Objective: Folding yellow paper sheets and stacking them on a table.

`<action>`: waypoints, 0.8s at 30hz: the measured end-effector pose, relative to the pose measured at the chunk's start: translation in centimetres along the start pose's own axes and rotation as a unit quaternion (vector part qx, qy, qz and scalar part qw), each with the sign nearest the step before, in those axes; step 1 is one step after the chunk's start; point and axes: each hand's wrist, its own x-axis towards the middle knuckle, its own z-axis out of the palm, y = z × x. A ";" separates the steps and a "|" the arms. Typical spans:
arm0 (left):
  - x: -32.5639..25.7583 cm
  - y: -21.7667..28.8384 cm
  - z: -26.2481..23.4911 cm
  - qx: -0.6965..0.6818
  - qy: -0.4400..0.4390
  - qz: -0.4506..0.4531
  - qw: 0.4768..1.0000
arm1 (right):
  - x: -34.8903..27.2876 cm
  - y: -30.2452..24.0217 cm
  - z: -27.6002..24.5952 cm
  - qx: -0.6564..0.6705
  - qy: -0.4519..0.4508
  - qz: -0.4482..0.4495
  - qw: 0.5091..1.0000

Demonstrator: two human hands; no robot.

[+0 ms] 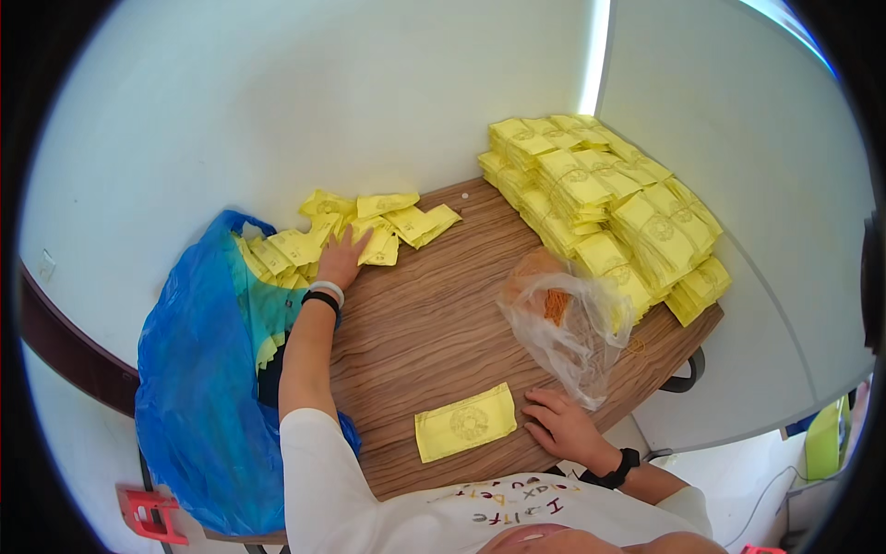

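Note:
My left hand [341,258] reaches far across the wooden table [434,323] and rests with spread fingers on a loose heap of yellow paper packets [369,226] by the wall. More such packets spill from a blue plastic bag [198,369] at the table's left edge. My right hand [563,427] lies near the front edge, fingers lightly curled, touching the right end of a single yellow packet [464,423] that lies flat. It holds nothing that I can see.
A tall stack of bundled yellow packets [609,208] fills the back right corner. A crumpled clear plastic bag [568,323] with something orange inside lies in front of it. White walls close in behind and to the right.

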 end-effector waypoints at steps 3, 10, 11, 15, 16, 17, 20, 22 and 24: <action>-0.3 0.8 -0.3 -0.022 -0.039 0.031 0.998 | -0.4 -0.3 0.2 0.007 -0.012 0.004 1.000; -1.4 1.2 0.4 -0.079 0.010 0.061 0.995 | 0.5 -0.2 -0.2 0.003 0.001 -0.009 1.000; -2.1 2.2 -0.7 -0.077 0.001 0.057 0.995 | 0.5 0.0 -0.2 0.010 -0.004 -0.011 1.000; -6.1 4.5 -4.9 -0.097 -0.078 0.064 0.990 | 0.4 0.0 -0.2 0.010 0.003 -0.016 1.000; -7.5 4.9 -5.5 -0.101 -0.075 0.076 0.989 | 0.3 0.0 -0.1 0.015 0.006 -0.014 1.000; -8.8 5.2 -6.0 -0.106 -0.071 0.088 0.988 | 0.2 -0.1 -0.1 0.019 0.008 -0.012 1.000; -12.2 6.4 -7.8 -0.113 -0.077 0.095 0.986 | 0.0 -0.3 -0.1 0.020 0.011 -0.014 1.000; -14.2 7.0 -9.2 -0.121 -0.089 0.095 0.984 | -0.1 -0.4 -0.1 0.006 0.018 -0.017 1.000; -16.0 7.5 -10.6 -0.122 -0.098 0.083 0.984 | -0.3 -0.4 0.0 0.004 0.020 -0.021 1.000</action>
